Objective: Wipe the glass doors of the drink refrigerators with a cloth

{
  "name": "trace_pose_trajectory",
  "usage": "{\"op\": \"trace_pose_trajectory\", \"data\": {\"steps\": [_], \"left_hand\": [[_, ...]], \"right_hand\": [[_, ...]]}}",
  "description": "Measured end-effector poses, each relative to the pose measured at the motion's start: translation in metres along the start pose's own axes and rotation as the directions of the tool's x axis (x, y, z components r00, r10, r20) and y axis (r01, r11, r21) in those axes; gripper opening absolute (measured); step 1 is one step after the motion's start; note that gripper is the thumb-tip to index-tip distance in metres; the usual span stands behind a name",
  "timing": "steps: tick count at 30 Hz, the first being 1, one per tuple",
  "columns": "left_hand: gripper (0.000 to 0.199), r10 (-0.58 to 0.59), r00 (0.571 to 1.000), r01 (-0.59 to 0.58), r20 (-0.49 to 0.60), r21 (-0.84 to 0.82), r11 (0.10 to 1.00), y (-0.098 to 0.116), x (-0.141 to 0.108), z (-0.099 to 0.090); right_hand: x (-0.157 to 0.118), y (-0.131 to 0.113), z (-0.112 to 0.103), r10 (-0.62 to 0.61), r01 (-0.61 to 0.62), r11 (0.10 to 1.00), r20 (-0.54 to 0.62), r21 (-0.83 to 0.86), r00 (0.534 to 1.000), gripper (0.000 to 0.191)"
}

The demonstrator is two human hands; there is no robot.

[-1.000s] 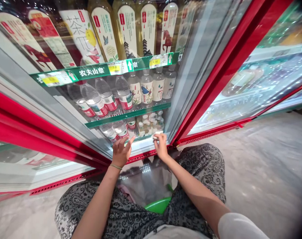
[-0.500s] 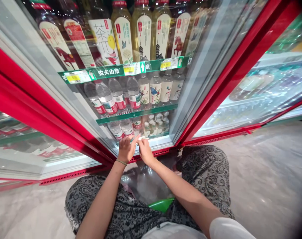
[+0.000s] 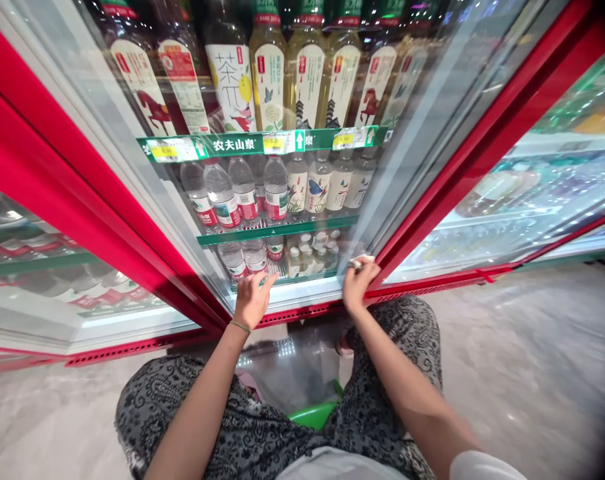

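Observation:
My right hand (image 3: 359,285) is closed on a small white wad (image 3: 361,260), perhaps cloth or paper, at the lower right of the drinks fridge's glass, beside the red door frame (image 3: 407,230). Most of the wad is hidden by the fingers. My left hand (image 3: 253,298) is raised in front of the bottom of the glass with its fingers apart and nothing in it. Behind the glass, clear water bottles (image 3: 227,200) with red and white labels stand on the middle shelf. Small pale-capped bottles (image 3: 306,259) are on the bottom shelf, between my hands.
Tall tea bottles (image 3: 269,80) fill the upper shelf, above a green price strip (image 3: 232,145). More fridges with red frames flank this one. A red vented base (image 3: 302,312) runs below the glass. Something green (image 3: 313,416) sits between my knees, above the grey floor (image 3: 522,360).
My right hand has moved right, away from my left hand, taking the white wad to the frame's side. My left hand stays nearly in place. The view has shifted slightly.

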State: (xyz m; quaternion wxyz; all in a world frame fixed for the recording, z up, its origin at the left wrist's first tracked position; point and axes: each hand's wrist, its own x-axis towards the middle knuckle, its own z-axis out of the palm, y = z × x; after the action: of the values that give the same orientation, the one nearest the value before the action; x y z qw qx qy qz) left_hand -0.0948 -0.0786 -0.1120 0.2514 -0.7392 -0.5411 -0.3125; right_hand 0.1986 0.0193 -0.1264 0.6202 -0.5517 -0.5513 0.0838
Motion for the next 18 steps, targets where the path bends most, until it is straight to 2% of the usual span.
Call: {"op": "trace_pose_trajectory", "data": {"steps": [2,4,6,7,8,10,12,13,15,18], "left_hand": [[0.051,0.019,1.000,-0.019,-0.013,0.009,1.000,0.001,0.002,0.001],[0.053,0.029,1.000,-0.029,-0.006,0.019,0.999,0.000,0.002,0.000],[0.054,0.028,1.000,-0.028,0.009,0.021,0.999,-0.002,0.001,-0.003],[0.055,0.024,1.000,-0.024,0.015,0.020,1.000,-0.003,0.000,-0.004],[0.054,0.019,1.000,-0.019,0.015,0.017,1.000,-0.004,0.000,-0.005],[0.053,0.008,1.000,-0.008,0.007,0.005,1.000,-0.005,-0.001,-0.005],[0.050,0.005,1.000,-0.005,-0.015,-0.016,1.000,-0.005,-0.001,-0.003],[0.048,0.004,1.000,-0.005,-0.025,-0.030,1.000,-0.004,0.000,-0.001],[0.046,-0.002,0.999,0.000,-0.035,-0.062,0.998,-0.001,0.001,0.002],[0.042,-0.016,0.999,0.012,-0.035,-0.106,0.994,0.001,0.004,0.006]], "right_hand": [[-0.032,-0.020,0.022,-0.091,0.082,0.995,0.169,0.059,0.981,0.025],[-0.057,-0.034,0.037,-0.201,0.160,0.977,0.357,0.141,0.912,0.022],[-0.062,-0.035,0.039,-0.267,0.196,0.961,0.465,0.195,0.844,0.021],[-0.056,-0.030,0.034,-0.272,0.199,0.960,0.479,0.199,0.835,0.021],[-0.046,-0.022,0.027,-0.258,0.191,0.964,0.468,0.186,0.845,0.021],[-0.020,0.001,0.006,-0.185,0.149,0.981,0.376,0.124,0.908,0.021],[0.004,0.025,-0.013,-0.076,0.068,0.997,0.203,0.046,0.976,0.021],[0.011,0.035,-0.020,-0.022,0.020,1.000,0.109,0.017,0.994,0.021],[0.014,0.049,-0.025,0.065,-0.066,0.998,-0.036,-0.006,0.997,0.022],[0.002,0.058,-0.019,0.142,-0.141,0.990,-0.109,0.020,0.984,0.023]]}}
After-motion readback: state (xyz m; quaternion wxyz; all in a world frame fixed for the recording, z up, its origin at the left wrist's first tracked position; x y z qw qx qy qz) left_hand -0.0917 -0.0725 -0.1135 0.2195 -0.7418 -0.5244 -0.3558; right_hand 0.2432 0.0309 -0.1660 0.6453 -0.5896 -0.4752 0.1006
